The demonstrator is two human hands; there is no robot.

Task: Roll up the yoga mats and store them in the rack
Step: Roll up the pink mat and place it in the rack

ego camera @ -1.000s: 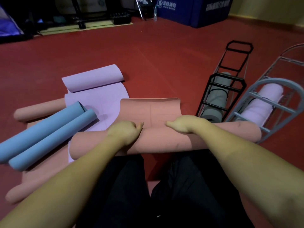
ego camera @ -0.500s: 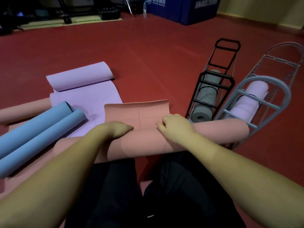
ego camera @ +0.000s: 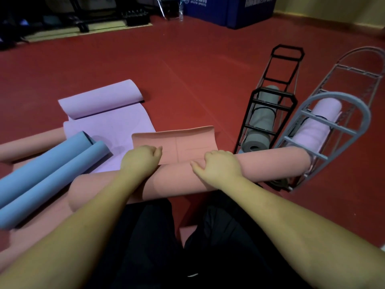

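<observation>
A: Since the earlier frame, both hands have crept forward over the roll, and the flat tail beyond them is shorter.

B: Hand positions?

A: Left hand (ego camera: 141, 161) rests on the salmon mat (ego camera: 260, 167) with fingers curled down onto the seam where roll meets flat tail. Right hand (ego camera: 216, 167) lies on top of the roll, fingers bent and spread over its curve; whether either hand truly grips or merely presses cannot be told from this angle.

B: Location of the mat?

A: Across the person's dark-trousered knees, on the red floor (ego camera: 187, 69); its right end touches or overlaps the grey rack (ego camera: 354, 113).

B: Surroundings, moving outward?

A: At left, blue mat (ego camera: 45, 172), rolled from both ends, lies on another salmon sheet. Beyond it, lilac mat (ego camera: 108, 119), partly unrolled. At right, black rack (ego camera: 268, 113) lies on its side holding a grey rolled mat (ego camera: 260, 126); the grey rack holds a lilac rolled mat (ego camera: 316, 126). Farthest, a blue box (ego camera: 229, 9).
</observation>
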